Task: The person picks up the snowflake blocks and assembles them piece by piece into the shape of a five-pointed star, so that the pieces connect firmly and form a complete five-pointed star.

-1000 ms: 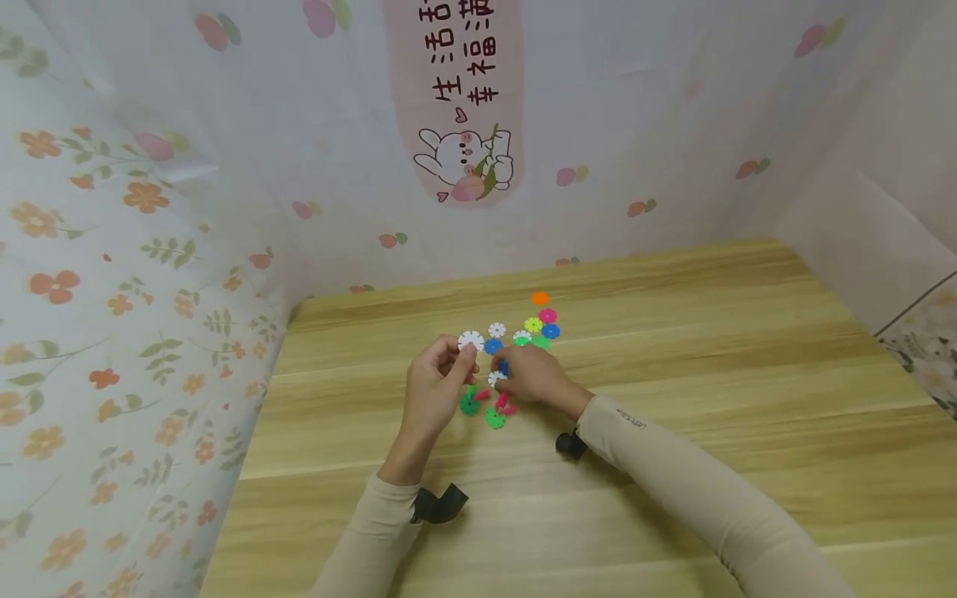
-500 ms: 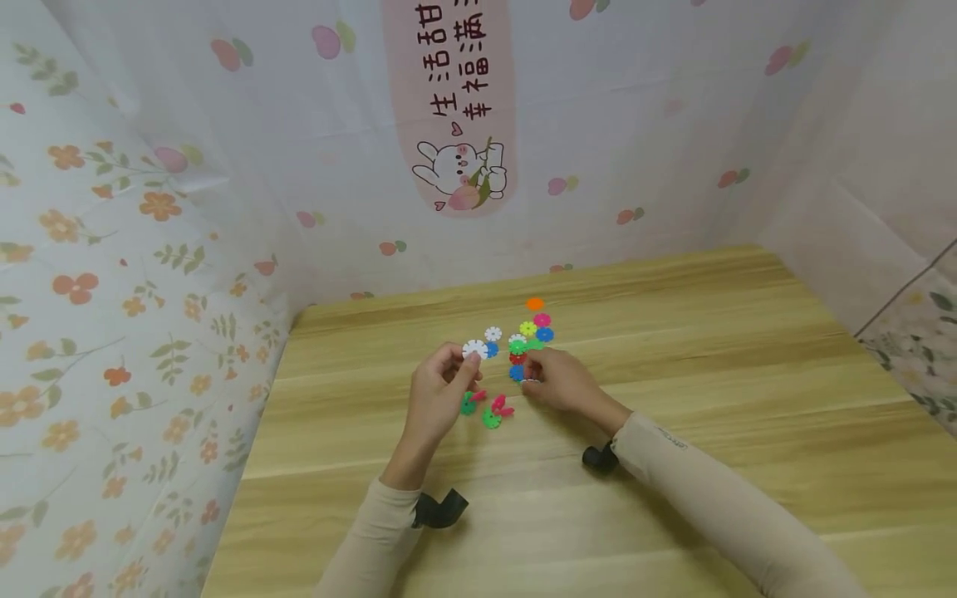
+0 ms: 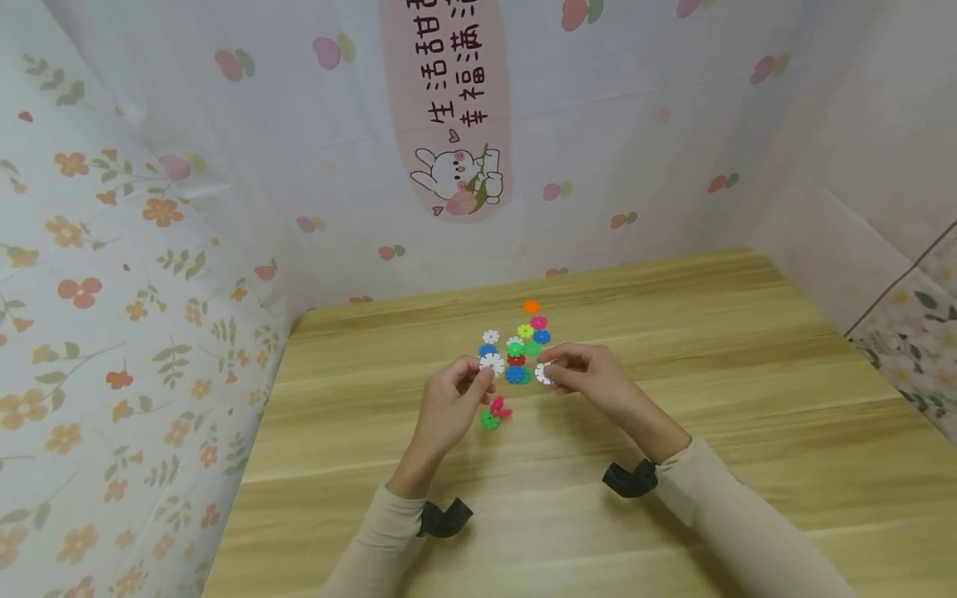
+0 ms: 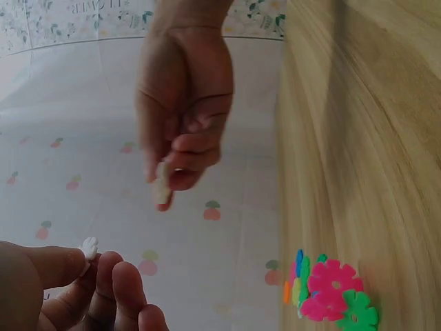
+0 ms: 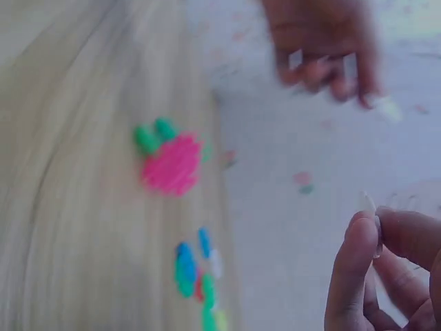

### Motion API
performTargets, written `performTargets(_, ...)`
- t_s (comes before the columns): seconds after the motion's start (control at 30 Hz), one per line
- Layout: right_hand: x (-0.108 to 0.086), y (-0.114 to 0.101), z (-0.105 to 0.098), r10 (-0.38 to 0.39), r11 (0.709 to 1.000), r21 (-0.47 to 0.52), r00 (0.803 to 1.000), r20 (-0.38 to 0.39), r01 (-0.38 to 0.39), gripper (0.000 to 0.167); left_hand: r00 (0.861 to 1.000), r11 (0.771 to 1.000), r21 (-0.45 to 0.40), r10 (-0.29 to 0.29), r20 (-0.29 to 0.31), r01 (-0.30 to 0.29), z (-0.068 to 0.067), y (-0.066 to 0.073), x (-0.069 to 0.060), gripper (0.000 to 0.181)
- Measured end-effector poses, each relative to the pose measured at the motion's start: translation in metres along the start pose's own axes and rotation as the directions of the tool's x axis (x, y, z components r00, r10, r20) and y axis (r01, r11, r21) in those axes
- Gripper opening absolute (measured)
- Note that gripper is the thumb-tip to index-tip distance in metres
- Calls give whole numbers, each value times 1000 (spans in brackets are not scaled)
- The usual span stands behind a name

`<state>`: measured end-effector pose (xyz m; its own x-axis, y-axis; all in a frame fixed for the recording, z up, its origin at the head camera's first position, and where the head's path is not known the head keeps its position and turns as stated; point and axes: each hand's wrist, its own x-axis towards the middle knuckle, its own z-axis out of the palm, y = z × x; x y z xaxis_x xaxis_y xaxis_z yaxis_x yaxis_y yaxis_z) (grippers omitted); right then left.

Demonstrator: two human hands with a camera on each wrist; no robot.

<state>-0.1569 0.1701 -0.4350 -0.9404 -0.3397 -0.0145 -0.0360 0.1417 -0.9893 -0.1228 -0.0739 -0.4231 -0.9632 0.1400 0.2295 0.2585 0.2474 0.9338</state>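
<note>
Between thumb and fingers, my left hand (image 3: 451,407) pinches a white notched disc (image 3: 491,364), held above the table. Off to the right, my right hand (image 3: 598,380) pinches another white disc (image 3: 543,373) by its edge. The two discs are apart. In the left wrist view the left hand (image 4: 83,289) grips its white piece (image 4: 89,247) edge-on, and the right hand (image 4: 186,110) holds a pale piece (image 4: 162,183). The right wrist view shows the right hand (image 5: 386,276) with its thin white piece (image 5: 377,234).
Several coloured discs lie behind and between the hands, among them orange (image 3: 532,306), yellow (image 3: 525,331), red (image 3: 516,360) and blue (image 3: 514,374). A joined pink piece (image 3: 498,408) and green disc (image 3: 489,420) lie nearer on the wooden table (image 3: 538,515).
My right hand has picked up a white disc from among the pieces and moved right with it. Still holding its disc, my left hand has shifted slightly right and nearer.
</note>
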Motion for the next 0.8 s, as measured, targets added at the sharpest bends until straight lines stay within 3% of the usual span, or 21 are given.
performTargets(0.17,-10,-15,-2,20,995,97,1000,1,-20,42,998,999,26,45,53,-46,5,-2,-2,18)
performTargets(0.43,-18,-29,5,0,995,95,1000,13,-2,45,985,994,35,95,145,-101,11,2,-6,18)
performTargets(0.6,-19,-31,7,-20,998,54,999,29,18,44,978,991,49,117,172,-127,11,4,-7,15)
performTargets(0.8,-22,-34,7,-37,997,-62,998,48,40,38,965,974,95,187,184,-207,9,2,-7,16)
